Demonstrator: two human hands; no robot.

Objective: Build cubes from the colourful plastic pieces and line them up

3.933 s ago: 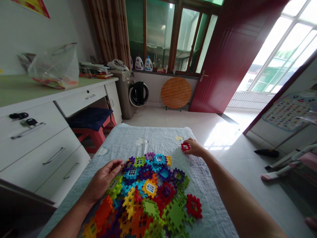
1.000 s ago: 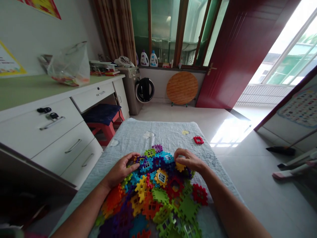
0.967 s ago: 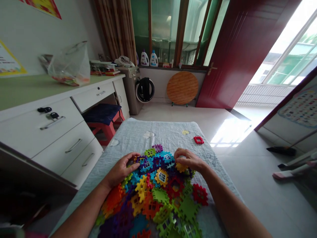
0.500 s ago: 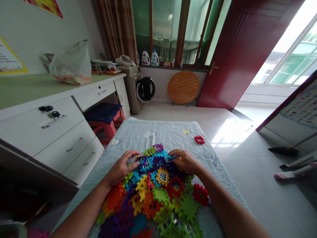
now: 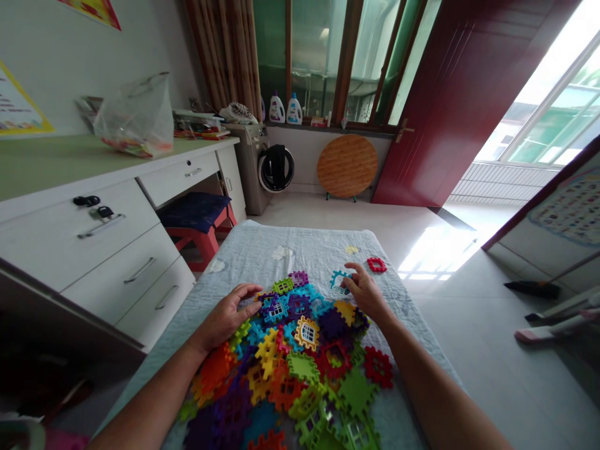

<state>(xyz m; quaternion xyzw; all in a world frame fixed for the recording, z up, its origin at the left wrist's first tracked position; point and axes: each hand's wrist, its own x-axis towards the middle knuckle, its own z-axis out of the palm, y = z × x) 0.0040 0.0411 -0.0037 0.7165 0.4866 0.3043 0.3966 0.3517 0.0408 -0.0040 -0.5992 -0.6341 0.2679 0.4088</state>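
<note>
A heap of coloured plastic interlocking tiles (image 5: 300, 369) lies on a pale blue quilted cover (image 5: 262, 253). My left hand (image 5: 224, 317) rests flat on the heap's left edge, fingers stretched out. My right hand (image 5: 365, 292) pinches a teal tile (image 5: 338, 280), held just beyond the heap's far right side. A single red tile (image 5: 376, 264) lies alone on the cover, a little past my right hand.
A white desk with drawers (image 5: 94, 237) stands to the left, with a clear bag (image 5: 135, 119) on top. A red stool (image 5: 197, 228) sits beneath it. A washing machine (image 5: 269, 165) and a round wooden board (image 5: 347, 165) stand at the back. Tiled floor (image 5: 473, 325) lies to the right.
My right hand has lifted a teal tile out of the heap and carried it forward and right, toward the lone red tile. The left hand has stayed on the heap.
</note>
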